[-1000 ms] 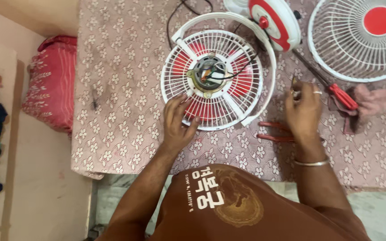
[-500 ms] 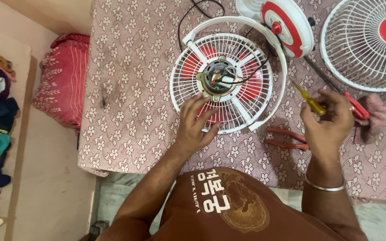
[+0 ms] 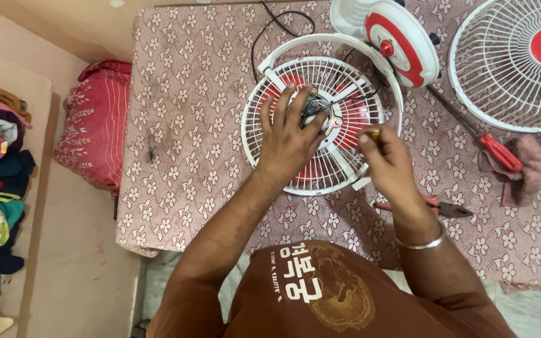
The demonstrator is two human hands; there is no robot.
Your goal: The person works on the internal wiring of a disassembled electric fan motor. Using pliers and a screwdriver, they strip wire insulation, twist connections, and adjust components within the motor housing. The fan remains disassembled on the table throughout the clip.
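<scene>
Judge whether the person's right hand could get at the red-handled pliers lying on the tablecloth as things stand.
Probably yes: the pliers lie uncovered just beside the right hand, nothing between. But its fingers already pinch a yellow-handled tool.

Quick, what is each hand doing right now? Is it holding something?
Left hand: open, fingers spread on the motor of the fan grille.
Right hand: closed on a yellow-handled tool, probably a screwdriver.

A round white fan grille (image 3: 320,125) lay flat on the flowered surface (image 3: 189,125), red blades showing through its wires and a grey motor (image 3: 317,109) with dark wires at its hub. A yellow-handled tool (image 3: 374,134) stood over its right side.
</scene>
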